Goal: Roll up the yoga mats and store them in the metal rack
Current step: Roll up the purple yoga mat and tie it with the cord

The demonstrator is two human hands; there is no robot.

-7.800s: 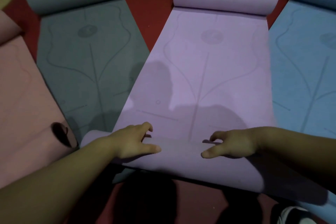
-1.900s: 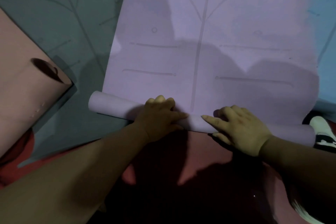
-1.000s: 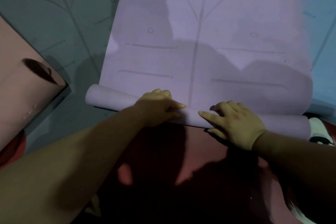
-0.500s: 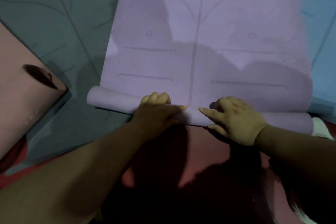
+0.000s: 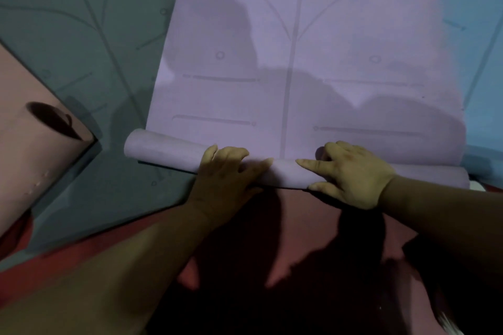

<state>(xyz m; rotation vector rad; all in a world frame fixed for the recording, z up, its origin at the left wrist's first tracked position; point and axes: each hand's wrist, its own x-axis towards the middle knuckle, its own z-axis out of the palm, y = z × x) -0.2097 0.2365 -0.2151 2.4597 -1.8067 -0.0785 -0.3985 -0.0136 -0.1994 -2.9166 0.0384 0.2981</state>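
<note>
Two bare arms are reaching out over the red floor [image 5: 299, 215], close to the camera. The left hand [image 5: 228, 171] and the right hand [image 5: 351, 174] are sitting side by side on the rolled-up near end of the purple mat [image 5: 340, 49]. Both hands are gripping that roll, with fingers curling over its top and thumbs lying on the near side. The roll is lying across the floor, and the rest of the purple mat is lying flat beyond it. A green mat [image 5: 81, 35] is lying on its left, and a pink mat [image 5: 27, 160] with a rolled end is lying farther left. A blue mat [image 5: 479, 22] is lying on the right.
</note>
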